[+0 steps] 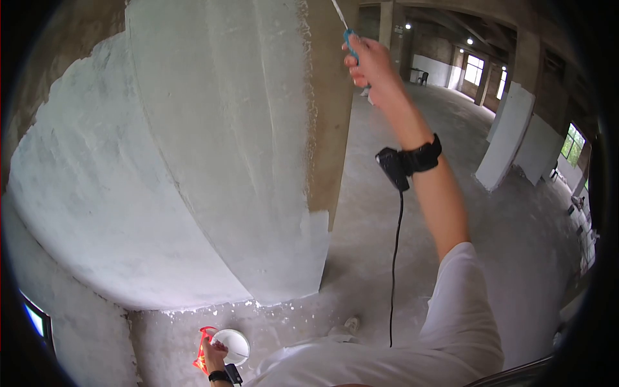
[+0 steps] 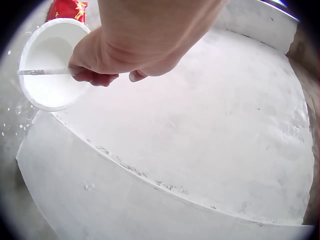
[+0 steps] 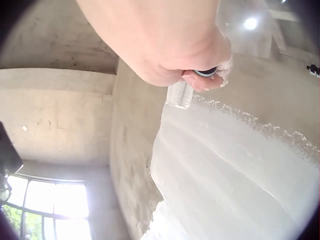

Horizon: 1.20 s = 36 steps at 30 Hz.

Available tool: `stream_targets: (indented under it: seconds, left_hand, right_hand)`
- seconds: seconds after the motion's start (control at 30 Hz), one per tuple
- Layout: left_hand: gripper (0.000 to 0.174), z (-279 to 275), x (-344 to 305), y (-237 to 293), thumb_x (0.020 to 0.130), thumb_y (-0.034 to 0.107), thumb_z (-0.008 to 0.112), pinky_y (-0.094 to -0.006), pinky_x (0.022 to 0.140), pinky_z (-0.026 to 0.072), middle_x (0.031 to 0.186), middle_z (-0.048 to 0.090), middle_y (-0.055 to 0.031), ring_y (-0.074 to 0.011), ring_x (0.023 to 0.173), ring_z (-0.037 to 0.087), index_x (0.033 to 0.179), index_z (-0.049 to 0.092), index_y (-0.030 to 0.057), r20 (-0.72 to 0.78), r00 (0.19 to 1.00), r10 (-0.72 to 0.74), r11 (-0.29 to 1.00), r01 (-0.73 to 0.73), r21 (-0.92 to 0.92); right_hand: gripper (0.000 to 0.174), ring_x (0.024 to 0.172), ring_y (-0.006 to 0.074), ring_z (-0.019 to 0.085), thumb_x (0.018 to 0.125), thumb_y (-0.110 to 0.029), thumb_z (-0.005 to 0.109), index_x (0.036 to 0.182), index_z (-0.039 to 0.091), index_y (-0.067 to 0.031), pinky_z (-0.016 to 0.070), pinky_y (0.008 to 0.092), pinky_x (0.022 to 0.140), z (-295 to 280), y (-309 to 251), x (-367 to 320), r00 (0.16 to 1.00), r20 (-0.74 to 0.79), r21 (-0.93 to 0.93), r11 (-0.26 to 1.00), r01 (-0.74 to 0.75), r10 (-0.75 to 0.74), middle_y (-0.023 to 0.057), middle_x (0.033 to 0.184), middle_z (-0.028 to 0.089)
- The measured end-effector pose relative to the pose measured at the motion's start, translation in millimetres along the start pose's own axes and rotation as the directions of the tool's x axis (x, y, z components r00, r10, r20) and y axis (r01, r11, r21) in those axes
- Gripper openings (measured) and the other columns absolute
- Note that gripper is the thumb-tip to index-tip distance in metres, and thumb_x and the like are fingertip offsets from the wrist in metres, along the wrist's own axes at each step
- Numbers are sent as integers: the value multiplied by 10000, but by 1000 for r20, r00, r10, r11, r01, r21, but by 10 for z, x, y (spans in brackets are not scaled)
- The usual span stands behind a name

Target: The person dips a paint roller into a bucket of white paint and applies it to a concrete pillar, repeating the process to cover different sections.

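Observation:
My right hand (image 1: 375, 69) grips the blue handle (image 1: 349, 39) of a paint roller, raised high beside the wall's corner. In the right wrist view, the roller's white, textured sleeve (image 3: 179, 95) lies at the upper edge of the white coating, partly hidden behind my right hand (image 3: 200, 60). Low down, my left hand (image 1: 214, 353) has its fingers curled round the handle (image 2: 45, 72) of a white bucket (image 1: 232, 334). White paint (image 2: 50, 92) shows inside it. A red packet (image 2: 67, 10) with yellow marks is beside the bucket.
A white-coated wall (image 1: 219, 129) fills the left, with a bare brown strip (image 1: 329, 122) along its corner. White spatters mark the floor (image 1: 174, 335). A black cable (image 1: 394, 258) hangs from my right wrist camera. Pillars (image 1: 509, 135) and windows stand farther off to the right.

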<state>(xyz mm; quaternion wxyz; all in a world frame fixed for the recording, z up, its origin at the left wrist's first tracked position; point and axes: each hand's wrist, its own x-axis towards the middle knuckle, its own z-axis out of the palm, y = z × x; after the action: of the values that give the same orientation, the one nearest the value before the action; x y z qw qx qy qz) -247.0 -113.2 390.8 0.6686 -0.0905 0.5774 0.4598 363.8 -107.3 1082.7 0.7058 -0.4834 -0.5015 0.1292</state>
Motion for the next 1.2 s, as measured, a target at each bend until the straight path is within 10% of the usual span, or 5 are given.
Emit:
stream_targets:
  seconds: [0.8, 1.2]
  left_hand:
    - [372, 17, -27, -190, 815, 430, 605, -340, 618, 368, 643, 474, -16, -172, 624, 479, 741, 518, 76, 94, 996, 6, 1000, -5, -6]
    - [297, -96, -166, -161, 801, 337, 639, -337, 651, 392, 678, 501, -28, -177, 659, 502, 761, 523, 67, 26, 1000, 8, 998, -7, -61]
  right_hand:
    - [356, 450, 35, 323, 964, -410, 554, 817, 519, -88, 232, 220, 392, -122, 588, -625, 965, 50, 18, 966, -257, 256, -46, 600, 431]
    - [314, 473, 32, 356, 956, -357, 557, 826, 538, -72, 252, 219, 393, 137, -233, 327, 995, 101, 9, 1000, -15, 14, -32, 630, 468]
